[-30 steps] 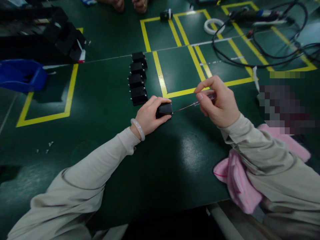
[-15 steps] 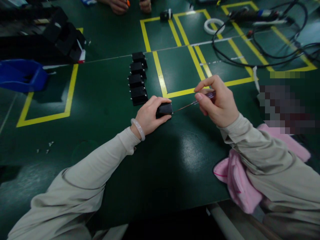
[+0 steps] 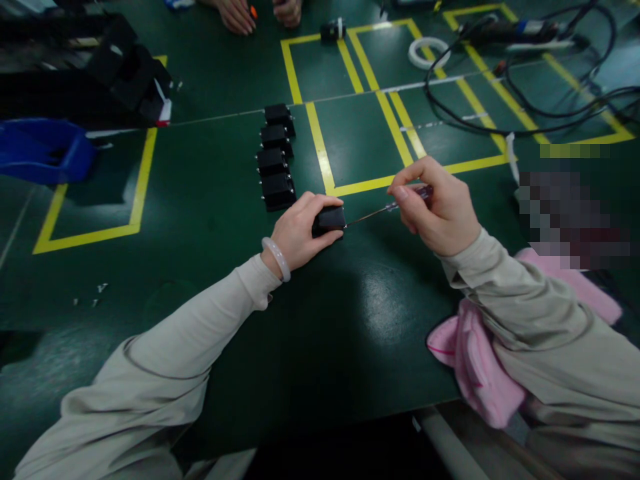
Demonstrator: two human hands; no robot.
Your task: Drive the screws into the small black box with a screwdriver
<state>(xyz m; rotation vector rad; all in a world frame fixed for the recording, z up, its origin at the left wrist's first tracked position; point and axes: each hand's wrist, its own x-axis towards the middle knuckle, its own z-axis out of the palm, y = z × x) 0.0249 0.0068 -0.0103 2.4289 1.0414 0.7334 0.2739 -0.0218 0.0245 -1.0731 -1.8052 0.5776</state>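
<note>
My left hand (image 3: pixel 305 230) grips a small black block (image 3: pixel 331 218) on the green table, thumb on the near side and fingers over the far side. In my right hand (image 3: pixel 437 207) is a screwdriver (image 3: pixel 390 207), its handle pinched between thumb and fingers. The thin shaft points left, and its tip meets the right end of the block, where a small shiny screw shows. Beyond my left hand, several similar black blocks (image 3: pixel 277 190) stand in a row, with small screws poking from their sides.
Loose screws (image 3: pixel 95 303) lie at the left, below a blue bin (image 3: pixel 47 150). A pink cloth (image 3: pixel 483 367) is near my right forearm. White tape roll (image 3: pixel 429 53) and black cables (image 3: pixel 510 127) are at the back right. Another person's hands (image 3: pixel 237 15) show at the top.
The fingers of my right hand have shifted slightly on the screwdriver handle. My left hand and the block have stayed in place. The other person's fingers at the top have spread.
</note>
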